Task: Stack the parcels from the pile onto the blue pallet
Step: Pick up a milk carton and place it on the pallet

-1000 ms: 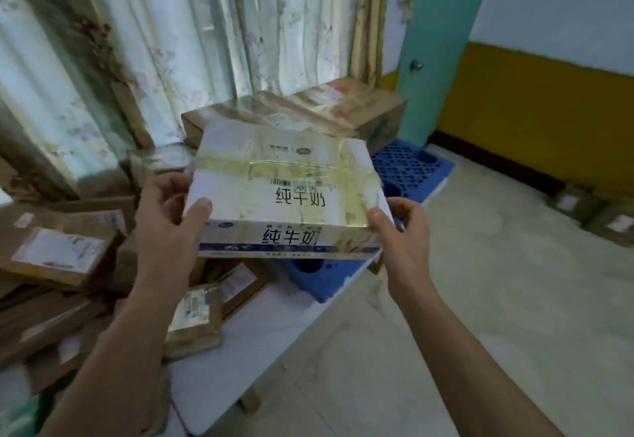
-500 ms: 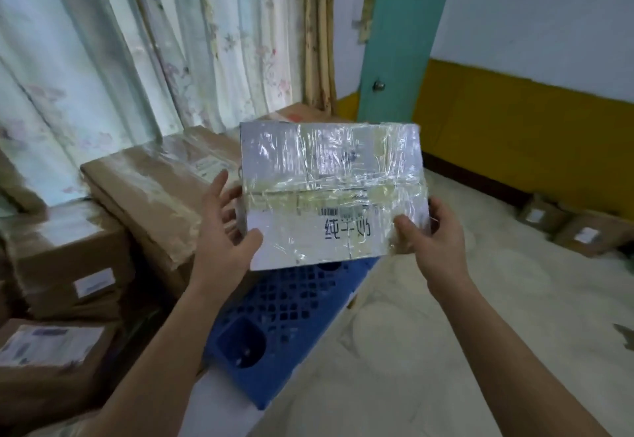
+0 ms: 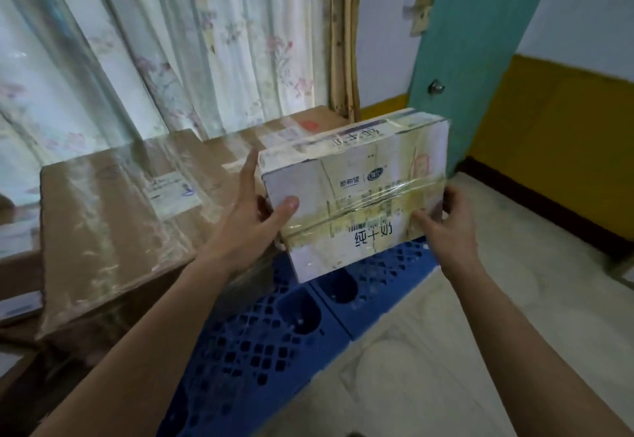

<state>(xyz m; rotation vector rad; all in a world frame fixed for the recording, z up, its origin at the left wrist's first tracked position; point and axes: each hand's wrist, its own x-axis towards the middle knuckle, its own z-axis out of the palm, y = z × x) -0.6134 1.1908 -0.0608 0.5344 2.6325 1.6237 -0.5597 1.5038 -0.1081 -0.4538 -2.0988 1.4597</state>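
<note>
I hold a white milk carton parcel [image 3: 356,193], wrapped in yellowish clear tape, above the blue pallet [image 3: 274,344]. My left hand [image 3: 254,217] grips its left end, thumb on the top face and fingers along the side. My right hand [image 3: 446,223] grips its right end, thumb on top. The parcel tilts, its near corner low over the pallet's grid. Two large brown cardboard parcels stand on the pallet: the near one [image 3: 109,223] at left, the far one [image 3: 295,131] behind the carton.
A flowered curtain [image 3: 171,45] hangs behind the parcels. A teal door [image 3: 473,42] and a yellow-painted wall [image 3: 562,134] stand at right. More cardboard parcels [image 3: 17,285] lie at the left edge. Pale floor [image 3: 497,316] spreads right of the pallet.
I have carried the carton from the pile side toward the pallet and lowered it. It has turned so its long side now points away, next to the brown parcels.
</note>
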